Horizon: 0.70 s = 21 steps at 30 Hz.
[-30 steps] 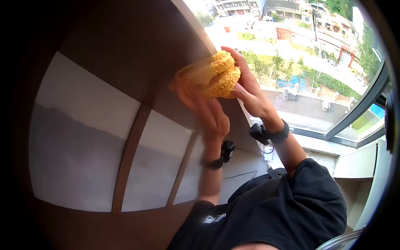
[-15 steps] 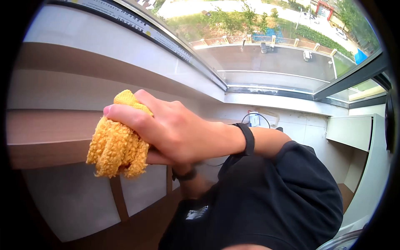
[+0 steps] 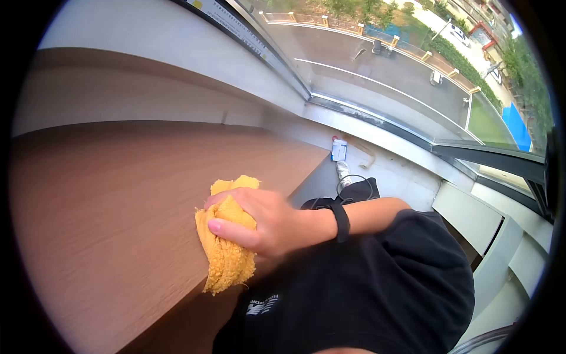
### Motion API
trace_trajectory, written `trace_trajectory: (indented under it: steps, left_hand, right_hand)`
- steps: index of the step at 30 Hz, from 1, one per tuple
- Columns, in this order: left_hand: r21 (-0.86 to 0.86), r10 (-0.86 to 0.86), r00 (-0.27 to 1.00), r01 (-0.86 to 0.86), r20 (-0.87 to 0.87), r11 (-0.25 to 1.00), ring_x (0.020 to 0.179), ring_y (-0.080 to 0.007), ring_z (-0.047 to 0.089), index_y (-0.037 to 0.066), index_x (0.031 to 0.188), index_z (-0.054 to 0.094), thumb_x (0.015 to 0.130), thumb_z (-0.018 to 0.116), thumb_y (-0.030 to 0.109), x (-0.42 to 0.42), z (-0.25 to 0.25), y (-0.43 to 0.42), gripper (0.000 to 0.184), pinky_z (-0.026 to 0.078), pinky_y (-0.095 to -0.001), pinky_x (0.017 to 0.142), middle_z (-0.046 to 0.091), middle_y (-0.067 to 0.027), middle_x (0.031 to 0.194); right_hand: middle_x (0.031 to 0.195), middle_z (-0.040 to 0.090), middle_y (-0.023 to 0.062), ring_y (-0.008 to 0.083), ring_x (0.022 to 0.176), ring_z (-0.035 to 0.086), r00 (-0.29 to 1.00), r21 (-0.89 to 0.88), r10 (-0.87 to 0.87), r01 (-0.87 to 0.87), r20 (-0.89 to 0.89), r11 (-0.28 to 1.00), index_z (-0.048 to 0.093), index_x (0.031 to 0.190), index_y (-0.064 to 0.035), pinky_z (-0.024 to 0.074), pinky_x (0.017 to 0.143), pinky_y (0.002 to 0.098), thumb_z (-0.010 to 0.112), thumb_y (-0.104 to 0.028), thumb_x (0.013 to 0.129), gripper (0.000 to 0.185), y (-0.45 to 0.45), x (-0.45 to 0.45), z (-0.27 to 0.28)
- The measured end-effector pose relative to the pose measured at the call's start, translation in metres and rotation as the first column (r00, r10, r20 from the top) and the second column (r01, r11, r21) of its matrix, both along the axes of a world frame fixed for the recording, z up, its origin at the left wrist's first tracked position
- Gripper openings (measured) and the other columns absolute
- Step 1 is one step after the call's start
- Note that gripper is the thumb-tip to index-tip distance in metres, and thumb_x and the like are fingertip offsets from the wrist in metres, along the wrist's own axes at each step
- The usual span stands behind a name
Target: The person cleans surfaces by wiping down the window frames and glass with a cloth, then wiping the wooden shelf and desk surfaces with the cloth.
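My right hand point(image 3: 265, 221) is closed around a bunched yellow terry cloth point(image 3: 227, 262), the thumb on the near side and the other fingers partly buried in its folds. It rests at the front edge of a brown wood-grain board point(image 3: 118, 206), and part of the cloth hangs past that edge. A black band point(image 3: 340, 222) circles the right wrist. My left hand cannot be made out; the right arm and the dark shirt point(image 3: 365, 277) cover the space below.
A large window point(image 3: 377, 71) overlooks a road beyond the board. On the pale floor, a small white-and-blue box point(image 3: 339, 150) lies near a shoe point(image 3: 343, 171). A light cabinet point(image 3: 471, 218) stands at the right. A low white wall point(image 3: 147, 35) runs behind the board.
My view has tilted, so more of the board's top shows. The right hand with the cloth has come down onto its edge. The left wrist, seen blurred earlier, is out of sight.
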<state>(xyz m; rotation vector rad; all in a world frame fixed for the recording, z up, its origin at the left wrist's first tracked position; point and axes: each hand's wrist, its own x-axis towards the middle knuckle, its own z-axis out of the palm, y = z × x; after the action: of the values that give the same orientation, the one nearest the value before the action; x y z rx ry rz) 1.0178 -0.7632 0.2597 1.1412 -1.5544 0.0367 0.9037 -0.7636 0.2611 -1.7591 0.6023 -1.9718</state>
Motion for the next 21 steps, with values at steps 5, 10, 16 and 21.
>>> trace_trajectory:
  steps: [5,10,16,21]
  left_hand:
    - [0.132,0.053,0.998,-0.046,-0.046,0.99,0.142,-0.0318,0.036,0.002,0.157,0.017,0.101,0.055,0.023,0.0,-0.013,0.023,0.071,0.031,-0.0457,0.116,0.027,-0.0199,0.157]
    - [0.231,0.09,0.992,-0.069,-0.084,0.971,0.142,-0.0308,0.037,0.002,0.157,0.017,0.1,0.058,0.022,-0.001,-0.022,0.043,0.073,0.032,-0.0452,0.116,0.028,-0.0192,0.157]
    - [0.31,0.146,0.979,-0.096,-0.144,0.946,0.141,-0.0296,0.039,0.002,0.157,0.016,0.099,0.062,0.02,-0.007,-0.032,0.071,0.076,0.032,-0.0445,0.116,0.03,-0.0184,0.156]
    - [0.359,0.173,0.952,-0.073,-0.254,0.93,0.14,-0.0286,0.04,0.003,0.157,0.016,0.098,0.065,0.019,-0.029,-0.037,0.095,0.078,0.033,-0.044,0.116,0.031,-0.0178,0.156]
  right_hand:
    - [0.139,0.042,0.0362,0.0481,0.12,0.053,0.944,0.088,0.295,-0.31,0.147,0.947,0.045,0.145,-0.0061,0.0519,0.091,0.0518,0.079,-0.03,0.072,0.084,0.015,-0.02,0.003]
    - [0.138,0.045,0.0344,0.0487,0.117,0.057,0.912,0.125,0.361,-0.388,0.195,0.913,0.05,0.139,-0.0069,0.0516,0.094,0.0493,0.079,-0.024,0.079,0.068,0.011,-0.029,0.017]
    - [0.123,0.06,0.0263,0.0369,0.102,0.065,0.975,0.073,0.121,-0.136,0.188,0.988,0.057,0.134,-0.013,0.0574,0.08,0.04,0.079,-0.01,0.073,0.065,0.004,0.01,-0.001]
    - [0.116,0.056,0.0265,0.0379,0.092,0.062,0.999,0.018,0.024,-0.025,0.043,1.0,0.046,0.142,-0.0114,0.0569,0.069,0.0421,0.083,-0.009,0.066,0.085,0.009,0.0,0.004]
